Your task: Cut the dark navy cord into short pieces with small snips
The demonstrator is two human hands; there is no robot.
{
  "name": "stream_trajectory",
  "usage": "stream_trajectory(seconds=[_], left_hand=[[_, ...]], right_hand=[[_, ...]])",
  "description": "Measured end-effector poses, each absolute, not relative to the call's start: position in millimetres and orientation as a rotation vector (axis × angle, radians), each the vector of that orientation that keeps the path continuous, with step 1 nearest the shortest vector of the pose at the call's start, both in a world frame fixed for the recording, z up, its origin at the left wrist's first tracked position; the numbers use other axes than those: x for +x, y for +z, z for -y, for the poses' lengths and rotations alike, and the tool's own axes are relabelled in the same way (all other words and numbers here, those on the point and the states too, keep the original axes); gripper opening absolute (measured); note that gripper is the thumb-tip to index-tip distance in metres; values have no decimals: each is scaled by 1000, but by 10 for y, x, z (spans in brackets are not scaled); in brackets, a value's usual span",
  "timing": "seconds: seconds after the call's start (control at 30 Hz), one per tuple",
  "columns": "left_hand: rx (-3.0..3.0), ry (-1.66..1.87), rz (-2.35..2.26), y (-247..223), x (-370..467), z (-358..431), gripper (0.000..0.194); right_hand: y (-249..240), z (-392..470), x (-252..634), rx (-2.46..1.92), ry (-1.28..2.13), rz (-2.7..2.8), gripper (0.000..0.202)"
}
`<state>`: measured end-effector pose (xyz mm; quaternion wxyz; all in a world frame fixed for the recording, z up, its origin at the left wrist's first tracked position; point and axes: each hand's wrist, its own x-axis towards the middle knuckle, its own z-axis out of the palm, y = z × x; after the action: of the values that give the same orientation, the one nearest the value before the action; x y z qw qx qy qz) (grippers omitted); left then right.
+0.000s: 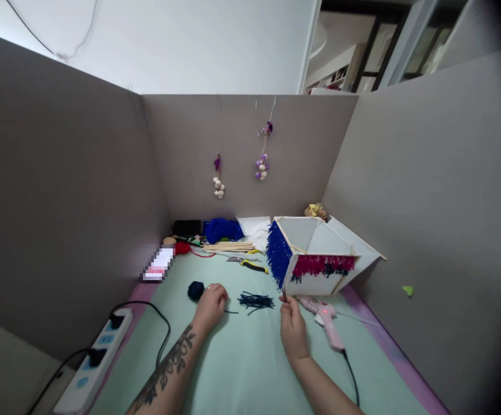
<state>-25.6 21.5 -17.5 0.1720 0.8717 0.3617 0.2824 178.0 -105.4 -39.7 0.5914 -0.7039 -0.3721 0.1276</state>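
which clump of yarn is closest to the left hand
The small dark navy yarn ball, lying right beside the left hand on the green mat. The bright blue yarn and the red yarn sit far back near the partition.

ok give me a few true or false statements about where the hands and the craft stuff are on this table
1. The left hand rests beside a small dark navy yarn ball. True.
2. The pink hot glue gun is held in the right hand. False: it lies on the pale green table mat, just right of that hand.
3. The white paper lantern frame with wooden sticks carries blue and red yarn fringe. True.
4. The loose bundle of cut dark yarn strands lies between the two hands. True.
5. The white power strip sits on the right of the table. False: it is at the left edge.
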Motion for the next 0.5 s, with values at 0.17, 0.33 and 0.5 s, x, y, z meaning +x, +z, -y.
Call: stream_trajectory(seconds=[0.17,0.33,0.5], left_hand=[[2623,715,-1085,-156,-218,-136,22],[2768,748,-1056,-90,-298,19,25],[2765,860,-1519,-17,-488,73,25]], right_hand=[[-385,1090,1805,-1606,333,821,47],[-348,1104,1833,-1618,379,776,50],[-287,1064,1788,-1607,434,798,50]])
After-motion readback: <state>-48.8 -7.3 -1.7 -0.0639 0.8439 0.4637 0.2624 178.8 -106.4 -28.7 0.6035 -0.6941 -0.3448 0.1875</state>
